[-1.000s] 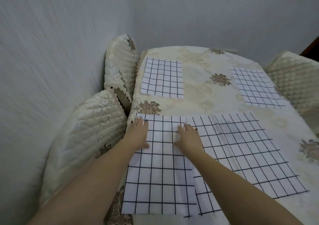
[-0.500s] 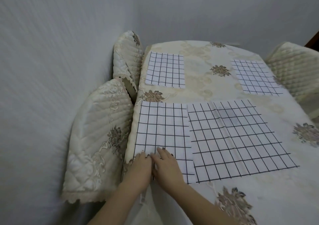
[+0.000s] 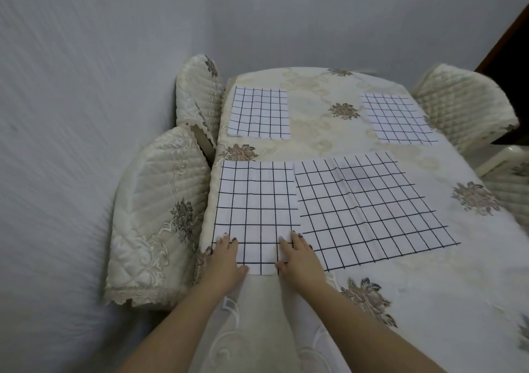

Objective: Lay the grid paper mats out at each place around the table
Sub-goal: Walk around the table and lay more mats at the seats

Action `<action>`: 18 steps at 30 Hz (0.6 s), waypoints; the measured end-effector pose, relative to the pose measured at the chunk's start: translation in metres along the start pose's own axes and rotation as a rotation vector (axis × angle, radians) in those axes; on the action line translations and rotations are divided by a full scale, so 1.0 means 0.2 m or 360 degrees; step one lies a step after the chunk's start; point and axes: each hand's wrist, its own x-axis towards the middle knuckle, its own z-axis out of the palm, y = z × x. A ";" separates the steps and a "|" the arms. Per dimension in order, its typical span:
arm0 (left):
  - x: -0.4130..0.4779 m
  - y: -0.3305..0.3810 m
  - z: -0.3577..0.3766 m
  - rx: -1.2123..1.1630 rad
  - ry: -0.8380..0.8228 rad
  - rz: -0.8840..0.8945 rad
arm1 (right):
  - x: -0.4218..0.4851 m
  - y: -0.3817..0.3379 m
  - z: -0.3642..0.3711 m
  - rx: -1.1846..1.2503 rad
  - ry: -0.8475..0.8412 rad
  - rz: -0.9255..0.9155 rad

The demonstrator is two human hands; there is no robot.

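Observation:
Several white grid paper mats lie on the cream floral tablecloth (image 3: 315, 132). The near-left mat (image 3: 257, 209) lies flat at the table's left edge. My left hand (image 3: 226, 261) presses its near-left corner with straight fingers, and my right hand (image 3: 300, 261) presses its near-right corner. A larger mat (image 3: 369, 206) touches its right side. A far-left mat (image 3: 259, 113) and a far-right mat (image 3: 398, 119) lie further back.
Two quilted cream chairs, the near one (image 3: 157, 223) and the far one (image 3: 200, 92), stand between the table's left edge and the grey wall. Another quilted chair (image 3: 463, 106) stands at the far right, with one more (image 3: 509, 178) at the right edge.
My hands slid from the near-left mat's far part back to its near edge, then spread apart to its two near corners. The camera pulled back.

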 end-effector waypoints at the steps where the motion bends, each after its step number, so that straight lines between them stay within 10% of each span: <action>1: -0.01 0.01 0.00 -0.0073 0.0030 -0.0007 | -0.01 -0.01 -0.01 0.0069 -0.0005 0.0003; 7: -0.08 0.11 -0.05 -0.0963 0.0429 -0.0159 | -0.12 -0.08 -0.09 0.1011 0.0351 0.0138; 18: -0.33 0.55 0.11 -0.1957 0.0069 -0.0194 | -0.50 0.21 -0.22 0.2027 0.0710 0.0692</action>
